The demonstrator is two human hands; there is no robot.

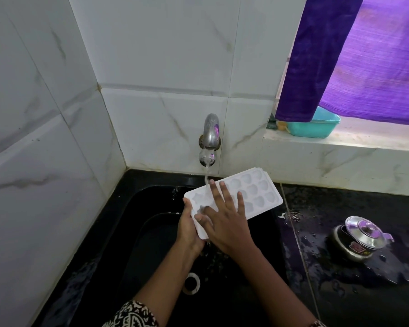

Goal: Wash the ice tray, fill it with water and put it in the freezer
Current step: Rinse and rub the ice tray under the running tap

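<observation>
Ice tray (257, 192) over black sink (132, 223)

We record the following:
- Ice tray (254, 191): plain white.
- Sink (151, 208): black.
- Bench (364, 204): glossy black.
- Wall tiles (163, 67): white with grey veining.
- Curtain (364, 55): purple, streaked lighter and darker.
- Basin (316, 128): turquoise.
- Tap (210, 133): silver.
- Pot (361, 237): silver, with a reddish label.
- Sleeve (132, 315): black with a cream print.
</observation>
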